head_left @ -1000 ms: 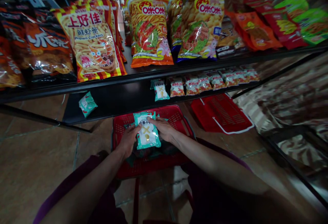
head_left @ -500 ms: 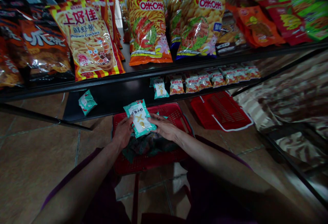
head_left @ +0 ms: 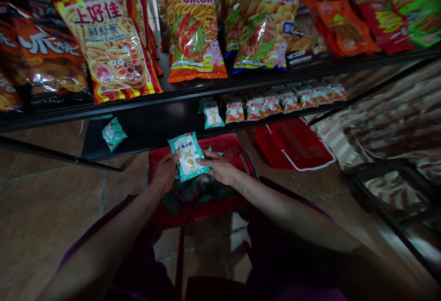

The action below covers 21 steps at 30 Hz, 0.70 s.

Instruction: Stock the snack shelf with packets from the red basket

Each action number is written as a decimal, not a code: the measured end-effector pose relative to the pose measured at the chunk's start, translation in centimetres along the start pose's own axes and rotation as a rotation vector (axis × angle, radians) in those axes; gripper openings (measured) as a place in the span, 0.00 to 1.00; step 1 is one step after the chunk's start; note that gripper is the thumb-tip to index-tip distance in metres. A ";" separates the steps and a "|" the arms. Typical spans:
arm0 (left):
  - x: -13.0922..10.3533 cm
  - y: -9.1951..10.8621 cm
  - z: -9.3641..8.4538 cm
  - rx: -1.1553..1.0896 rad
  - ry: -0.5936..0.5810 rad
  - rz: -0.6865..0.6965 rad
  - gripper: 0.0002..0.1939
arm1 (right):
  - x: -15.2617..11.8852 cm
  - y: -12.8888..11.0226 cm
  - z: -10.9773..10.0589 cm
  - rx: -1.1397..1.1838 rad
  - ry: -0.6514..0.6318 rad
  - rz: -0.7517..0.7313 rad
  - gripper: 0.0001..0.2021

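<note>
Between my two hands is a teal and white snack bag, its printed front facing up. My left hand grips its left edge, thumb on top. My right hand pinches the right side, the thumb lying on the front. Below the bag stands a red basket holding several dark and teal packets, partly hidden by my hands. On the lower shelf a similar teal bag stands upright beyond my hands, and another teal bag lies tilted near the left end.
Several small red and white packets line the lower shelf. Large chip bags, such as prawn crackers, fill the upper shelf, whose black edge overhangs. A second red basket is on the tiled floor at the right, beside striped cloth.
The view has shifted slightly, so the shelves sit a little higher and further left. Both hands still hold the snack bag, and my right thumb reaches further onto its front.
</note>
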<state>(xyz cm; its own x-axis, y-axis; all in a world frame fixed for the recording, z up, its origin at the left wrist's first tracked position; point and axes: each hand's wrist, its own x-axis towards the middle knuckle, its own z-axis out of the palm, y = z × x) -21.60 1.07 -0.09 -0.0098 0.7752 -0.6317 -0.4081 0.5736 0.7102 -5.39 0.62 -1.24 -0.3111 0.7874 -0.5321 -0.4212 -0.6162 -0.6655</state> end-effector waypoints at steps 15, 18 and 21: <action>0.9 -0.6 1.1 0.052 0.033 0.147 0.13 | -0.1 -0.4 0.2 0.019 0.157 -0.114 0.19; 1.1 -0.7 1.2 0.099 0.133 0.247 0.11 | 0.4 -0.6 0.3 0.017 0.221 -0.179 0.20; 0.9 -0.8 1.1 0.175 0.147 0.349 0.09 | 0.9 -0.5 -0.1 -0.040 0.293 -0.251 0.20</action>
<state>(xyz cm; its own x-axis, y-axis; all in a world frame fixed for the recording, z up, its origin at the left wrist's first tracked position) -20.25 1.57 -0.87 -0.2555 0.8922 -0.3725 -0.1961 0.3295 0.9236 -5.39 1.62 -1.38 0.0562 0.8793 -0.4730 -0.4183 -0.4095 -0.8108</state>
